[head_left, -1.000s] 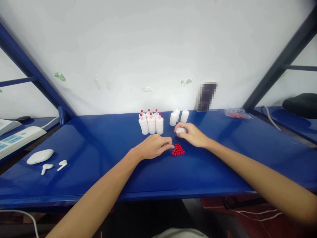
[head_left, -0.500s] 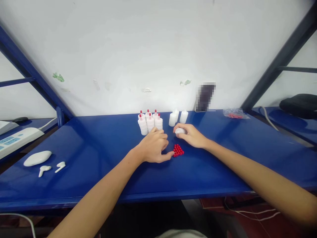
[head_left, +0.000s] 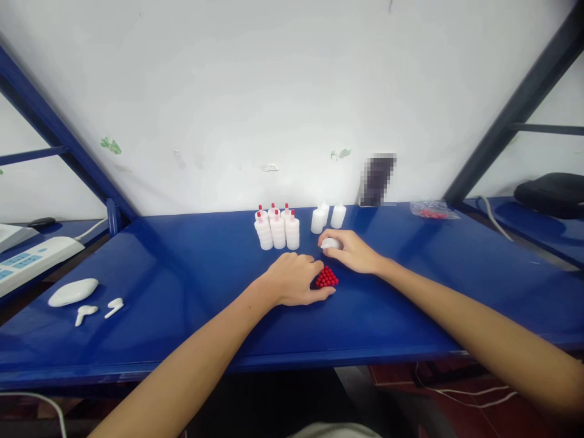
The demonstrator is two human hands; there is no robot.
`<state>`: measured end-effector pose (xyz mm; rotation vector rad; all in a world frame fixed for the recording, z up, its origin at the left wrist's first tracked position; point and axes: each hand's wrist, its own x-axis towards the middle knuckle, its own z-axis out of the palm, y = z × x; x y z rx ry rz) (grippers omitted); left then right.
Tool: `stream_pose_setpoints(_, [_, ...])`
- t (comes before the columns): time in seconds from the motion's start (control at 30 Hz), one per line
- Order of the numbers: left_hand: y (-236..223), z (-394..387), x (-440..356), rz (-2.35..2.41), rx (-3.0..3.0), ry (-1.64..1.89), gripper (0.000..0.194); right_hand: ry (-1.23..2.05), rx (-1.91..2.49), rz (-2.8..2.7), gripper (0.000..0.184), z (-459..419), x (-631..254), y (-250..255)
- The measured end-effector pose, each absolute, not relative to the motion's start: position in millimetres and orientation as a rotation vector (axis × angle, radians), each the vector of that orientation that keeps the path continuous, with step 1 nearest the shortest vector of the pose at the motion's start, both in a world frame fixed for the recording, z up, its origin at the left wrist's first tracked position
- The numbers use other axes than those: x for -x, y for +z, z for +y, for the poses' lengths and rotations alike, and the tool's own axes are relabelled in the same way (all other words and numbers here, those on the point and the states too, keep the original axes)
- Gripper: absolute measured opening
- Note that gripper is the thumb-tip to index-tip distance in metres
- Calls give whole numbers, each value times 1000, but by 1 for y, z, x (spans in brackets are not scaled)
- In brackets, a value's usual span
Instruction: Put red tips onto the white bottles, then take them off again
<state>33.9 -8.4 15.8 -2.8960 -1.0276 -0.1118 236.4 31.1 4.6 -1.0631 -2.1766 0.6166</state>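
Note:
A tight cluster of small red caps (head_left: 327,277) lies on the blue table. My left hand (head_left: 296,281) is at its left side, thumb along the near edge and index finger at the far edge, open around the caps. Just beyond the cluster, my right hand (head_left: 352,250) is wrapped round a white plastic bottle (head_left: 331,243), which lies tilted on its side in the fingers. Several white bottles with red caps (head_left: 278,233) stand grouped behind my left hand. Behind my right hand, a few uncapped white bottles (head_left: 338,216) stand upright.
Earbuds (head_left: 86,314) and their white case (head_left: 73,292) lie at the left of the blue table (head_left: 182,255), with a power strip (head_left: 41,261) beyond. A clear bag with red pieces (head_left: 433,210) sits at the back right. A phone-like blurred object (head_left: 378,179) leans against the wall.
My left hand has opened its pinch and shifted right and toward me, its thumb and finger now around the caps. My right hand stays on the bottle, nearly still.

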Motion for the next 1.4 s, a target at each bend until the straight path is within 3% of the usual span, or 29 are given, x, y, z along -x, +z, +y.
stream_pose_setpoints(0.2, [11,-10,-37,-1108,2851,-105,61,594,1067,-2191,15,31,-236,4])
stream_pose_setpoints(0.77, [14,-15,-34,-1071,2845,-140,38,589,1073,-2222,13,29,-234,7])
stream_pose_setpoints(1.4, [13,-15,-34,-1040,2827,-151,33,565,1059,-2263,13,29,-235,7])
